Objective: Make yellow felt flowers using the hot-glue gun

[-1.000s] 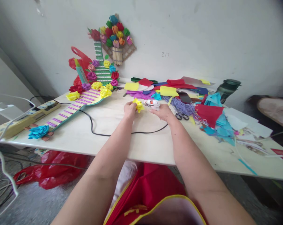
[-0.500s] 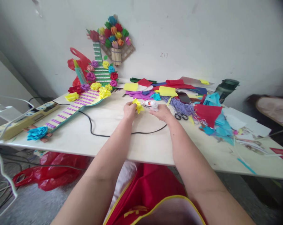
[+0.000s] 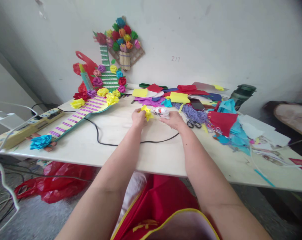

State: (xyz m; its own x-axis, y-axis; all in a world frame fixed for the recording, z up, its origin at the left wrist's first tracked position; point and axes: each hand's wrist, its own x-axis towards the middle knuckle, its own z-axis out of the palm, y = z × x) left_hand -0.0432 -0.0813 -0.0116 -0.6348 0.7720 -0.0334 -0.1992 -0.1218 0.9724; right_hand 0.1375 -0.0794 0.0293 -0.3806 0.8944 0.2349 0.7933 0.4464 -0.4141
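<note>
My left hand [image 3: 138, 117] is closed on a yellow paper flower [image 3: 147, 113] above the middle of the table. In my right hand [image 3: 174, 120] is a white glue gun [image 3: 162, 112], its front end pointing left at the flower. Whether the tip touches the petals I cannot tell. A black cord [image 3: 108, 144] runs across the table under my forearms. On the left lies a guitar-shaped craft piece [image 3: 84, 111] with purple and white stripes and yellow, red and blue paper flowers.
Behind stand a green striped craft piece [image 3: 109, 79] and a flower basket decoration [image 3: 124, 60]. Coloured paper [image 3: 179, 97], purple yarn [image 3: 194, 115], scissors [image 3: 193, 124] and a dark bottle [image 3: 243, 95] lie or stand right. A power strip [image 3: 36, 125] is at the left edge.
Both hands hold nearly the same pose, with the flower and glue gun close together. The whole view has shifted very slightly.
</note>
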